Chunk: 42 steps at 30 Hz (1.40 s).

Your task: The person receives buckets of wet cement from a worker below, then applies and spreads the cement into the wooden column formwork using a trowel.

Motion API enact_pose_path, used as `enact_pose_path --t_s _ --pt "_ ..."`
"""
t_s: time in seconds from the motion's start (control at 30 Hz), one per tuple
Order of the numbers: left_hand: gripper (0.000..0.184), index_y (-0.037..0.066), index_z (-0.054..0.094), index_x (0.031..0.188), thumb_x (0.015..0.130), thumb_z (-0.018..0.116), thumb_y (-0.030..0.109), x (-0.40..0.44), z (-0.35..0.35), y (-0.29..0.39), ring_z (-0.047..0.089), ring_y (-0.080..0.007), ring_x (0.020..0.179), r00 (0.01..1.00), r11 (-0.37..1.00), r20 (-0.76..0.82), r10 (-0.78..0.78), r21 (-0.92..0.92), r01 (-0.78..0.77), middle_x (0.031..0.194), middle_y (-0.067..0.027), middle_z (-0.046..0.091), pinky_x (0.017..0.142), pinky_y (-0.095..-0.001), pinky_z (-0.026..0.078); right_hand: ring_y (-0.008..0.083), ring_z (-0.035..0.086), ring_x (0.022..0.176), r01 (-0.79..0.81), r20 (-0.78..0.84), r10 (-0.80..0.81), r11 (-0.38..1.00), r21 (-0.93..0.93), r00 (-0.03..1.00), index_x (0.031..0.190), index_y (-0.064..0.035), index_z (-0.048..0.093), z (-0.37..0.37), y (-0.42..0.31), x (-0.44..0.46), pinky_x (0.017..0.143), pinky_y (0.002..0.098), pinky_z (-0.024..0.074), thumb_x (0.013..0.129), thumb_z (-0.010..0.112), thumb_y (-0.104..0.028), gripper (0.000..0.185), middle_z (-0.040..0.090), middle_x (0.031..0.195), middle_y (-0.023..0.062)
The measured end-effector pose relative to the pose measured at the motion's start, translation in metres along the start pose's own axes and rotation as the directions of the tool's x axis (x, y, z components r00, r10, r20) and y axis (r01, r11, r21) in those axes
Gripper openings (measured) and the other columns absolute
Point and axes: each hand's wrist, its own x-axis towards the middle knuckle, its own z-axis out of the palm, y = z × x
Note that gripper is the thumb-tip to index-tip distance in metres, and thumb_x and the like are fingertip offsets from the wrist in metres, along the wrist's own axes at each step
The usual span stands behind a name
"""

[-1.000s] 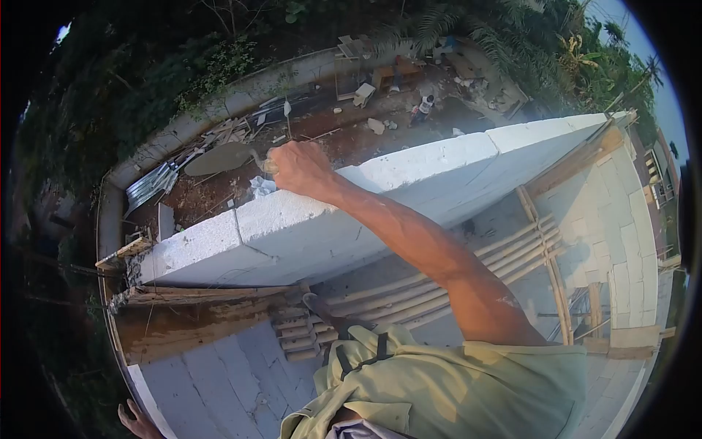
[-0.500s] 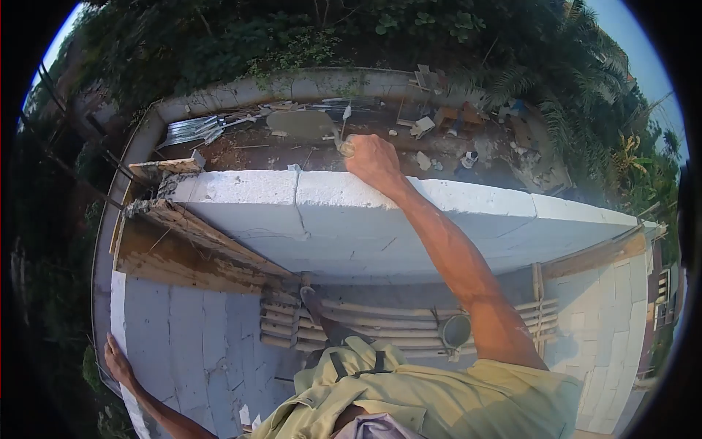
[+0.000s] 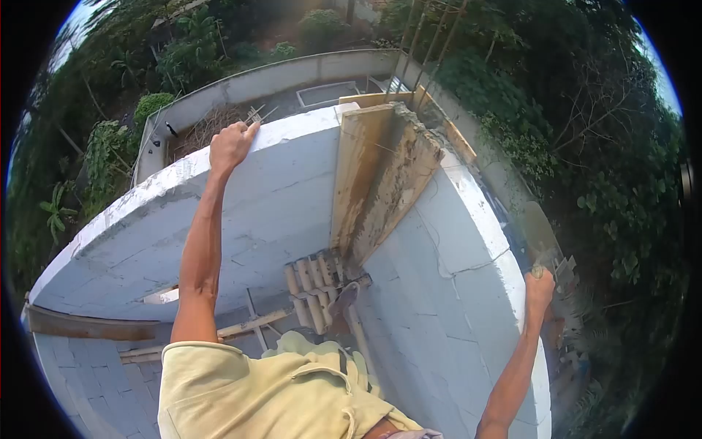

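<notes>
Pale yellow shirt; block walls blue-grey, top edges bright white (thin joint lines patterning them); boards tan, blotched dark brown; trees deep green.

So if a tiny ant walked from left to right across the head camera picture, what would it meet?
Big-leafed plant, round green bush, the person's left hand, tall wooden boards, the person's right hand.
</notes>
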Motion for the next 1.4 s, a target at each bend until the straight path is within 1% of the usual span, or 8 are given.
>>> enact_pose_path --t_s 0.17,0.3,0.73,0.87,0.97,1.07,1.37,1.4 --pt "0.058 0.006 0.080 0.101 0.097 0.057 0.060 0.006 0.009 -0.012 0.074 -0.0383 0.097 1.000 0.999 0.007 -0.030 -0.011 0.031 0.099 -0.0199 0.077 0.093 -0.0503 0.054 0.0295 0.052 0.068 0.080 -0.011 -0.080 0.996 0.030 0.997 0.084 0.0033 0.056 0.028 0.044 0.023 0.072 0.0464 0.0474 0.080 0.067 -0.011 0.019 0.058 0.072 0.0155" --pt "0.056 0.003 0.078 0.093 0.097 0.060 0.056 0.005 0.012 -0.014 0.074 -0.0353 0.094 0.999 0.998 -0.026 -0.033 -0.053 0.032 0.093 -0.0196 0.077 0.095 -0.0497 0.048 0.0307 0.065 0.078 0.035 0.178 -0.045 0.997 0.064 0.983 0.100 0.0058 0.064 0.041 0.078 0.054 0.078 0.0450 0.0511 0.082 0.068 -0.011 0.026 0.068 0.085 0.0163" --pt "0.056 0.002 0.080 0.092 0.095 0.061 0.055 0.001 0.017 -0.018 0.074 -0.0328 0.094 0.992 0.989 -0.095 -0.079 -0.130 0.066 0.093 -0.0199 0.078 0.095 -0.0457 0.045 0.0307 0.066 0.081 0.089 0.191 -0.092 0.996 0.023 0.977 0.101 0.0060 0.065 0.044 0.051 0.039 0.079 0.0445 0.0514 0.082 0.068 -0.011 0.026 0.069 0.088 0.0160" --pt "0.054 0.003 0.080 0.091 0.096 0.061 0.054 0.000 0.013 -0.014 0.074 -0.0328 0.094 0.996 0.987 -0.067 -0.063 -0.150 0.052 0.092 -0.0200 0.077 0.095 -0.0451 0.045 0.0308 0.066 0.082 0.088 0.211 -0.109 0.991 0.105 0.971 0.102 0.0060 0.065 0.047 0.081 0.055 0.079 0.0444 0.0515 0.082 0.068 -0.011 0.026 0.070 0.088 0.0159" --pt "0.054 0.002 0.080 0.090 0.096 0.061 0.052 0.000 0.009 -0.014 0.074 -0.0334 0.093 0.997 0.989 -0.037 -0.068 -0.136 0.062 0.091 -0.0202 0.077 0.094 -0.0454 0.046 0.0308 0.067 0.083 0.066 0.269 -0.157 0.946 0.317 0.950 0.102 0.0061 0.065 0.063 0.139 0.093 0.079 0.0443 0.0516 0.083 0.068 -0.011 0.026 0.070 0.089 0.0159" --pt "0.054 0.001 0.080 0.093 0.097 0.061 0.051 0.001 0.008 -0.013 0.074 -0.0343 0.092 0.999 0.991 -0.016 -0.049 -0.123 0.047 0.090 -0.0208 0.077 0.094 -0.0467 0.047 0.0298 0.066 0.084 0.099 0.231 -0.116 0.991 0.087 0.966 0.100 0.0053 0.066 0.026 0.058 0.036 0.080 0.0437 0.0518 0.086 0.066 -0.010 0.021 0.070 0.089 0.0146" --pt "0.055 0.002 0.080 0.096 0.097 0.059 0.053 0.006 0.014 -0.014 0.074 -0.0327 0.095 0.998 0.996 -0.012 -0.055 -0.072 0.054 0.094 -0.0195 0.078 0.096 -0.0455 0.047 0.0181 0.057 0.073 0.168 0.214 -0.195 0.976 0.135 0.957 0.093 0.0041 0.064 0.030 0.085 0.049 0.071 0.0380 0.0483 0.089 0.066 -0.009 0.014 0.064 0.080 0.0057" --pt "0.057 0.003 0.079 0.093 0.099 0.057 0.055 0.006 0.013 -0.015 0.074 -0.0385 0.092 0.999 0.998 -0.027 -0.028 -0.062 0.026 0.094 -0.0203 0.077 0.096 -0.0495 0.052 0.0169 0.058 0.074 0.178 0.206 -0.190 0.981 0.080 0.960 0.095 0.0055 0.065 0.024 0.067 0.039 0.072 0.0369 0.0498 0.089 0.065 -0.005 0.012 0.066 0.081 0.0059"
